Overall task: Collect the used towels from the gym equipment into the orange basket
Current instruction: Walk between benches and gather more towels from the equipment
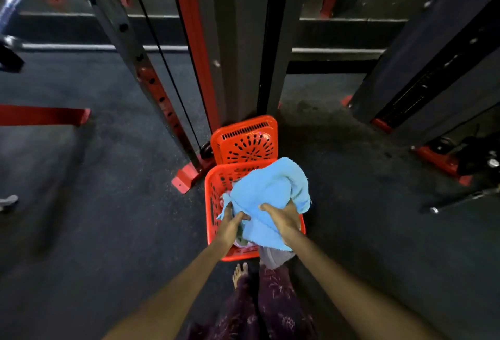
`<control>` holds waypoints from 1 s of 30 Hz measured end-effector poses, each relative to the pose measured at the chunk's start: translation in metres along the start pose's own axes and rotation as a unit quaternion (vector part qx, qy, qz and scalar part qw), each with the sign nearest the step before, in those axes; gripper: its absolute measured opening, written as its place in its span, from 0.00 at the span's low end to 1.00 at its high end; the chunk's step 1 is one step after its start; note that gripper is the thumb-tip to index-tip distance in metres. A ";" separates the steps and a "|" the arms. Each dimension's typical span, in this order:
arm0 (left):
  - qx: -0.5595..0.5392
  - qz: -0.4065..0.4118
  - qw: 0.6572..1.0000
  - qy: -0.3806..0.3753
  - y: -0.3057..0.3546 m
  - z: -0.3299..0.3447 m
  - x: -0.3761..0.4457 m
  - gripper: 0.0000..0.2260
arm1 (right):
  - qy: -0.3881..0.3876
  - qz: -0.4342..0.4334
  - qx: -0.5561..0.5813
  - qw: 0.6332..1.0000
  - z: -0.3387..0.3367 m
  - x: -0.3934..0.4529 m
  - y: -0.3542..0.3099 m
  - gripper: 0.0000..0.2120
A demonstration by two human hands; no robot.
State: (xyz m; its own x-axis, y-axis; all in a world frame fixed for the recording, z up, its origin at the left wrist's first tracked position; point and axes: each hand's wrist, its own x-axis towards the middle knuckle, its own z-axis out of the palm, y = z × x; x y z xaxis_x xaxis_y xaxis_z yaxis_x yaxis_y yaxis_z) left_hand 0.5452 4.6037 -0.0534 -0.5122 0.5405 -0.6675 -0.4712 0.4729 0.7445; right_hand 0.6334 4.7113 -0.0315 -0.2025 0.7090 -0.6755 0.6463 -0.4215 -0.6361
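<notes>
The orange basket (213,190) stands on the dark gym floor in front of me, its perforated lid (247,140) tipped up behind it. A light blue towel (270,190) is bunched over the basket's opening. My left hand (232,222) grips the towel's near left edge and my right hand (281,219) grips its near right side. Under the towel, a bit of pale pink and grey cloth (274,255) shows inside and over the basket's near rim.
A red and black cable machine upright (197,55) rises just behind the basket, its red foot (186,177) to the basket's left. Another machine column (433,55) stands at right with plates at its base. My bare foot (239,273) is just before the basket.
</notes>
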 end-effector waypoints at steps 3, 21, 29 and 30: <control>-0.002 -0.029 0.999 0.013 -0.012 -0.002 0.037 0.20 | -0.012 0.005 -0.016 1.000 0.013 0.034 0.003 0.33; 0.043 -0.089 0.995 0.033 -0.010 0.003 0.123 0.21 | -0.151 0.003 -0.197 0.969 0.047 0.140 0.005 0.32; 0.035 -0.060 0.997 0.028 0.051 0.014 0.107 0.20 | -0.158 -0.005 -0.102 0.982 0.042 0.144 -0.040 0.36; 0.037 -0.055 0.997 0.029 0.056 0.014 0.105 0.17 | -0.157 -0.011 -0.086 0.984 0.042 0.145 -0.044 0.39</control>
State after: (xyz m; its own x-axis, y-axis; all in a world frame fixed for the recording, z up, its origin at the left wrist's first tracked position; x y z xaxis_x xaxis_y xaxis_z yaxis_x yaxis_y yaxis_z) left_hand 0.4751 4.6967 -0.0820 -0.5024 0.4420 -0.7431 -0.4742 0.5778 0.6643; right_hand 0.5446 4.8091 -0.1170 -0.4174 0.4954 -0.7618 0.7489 -0.2873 -0.5971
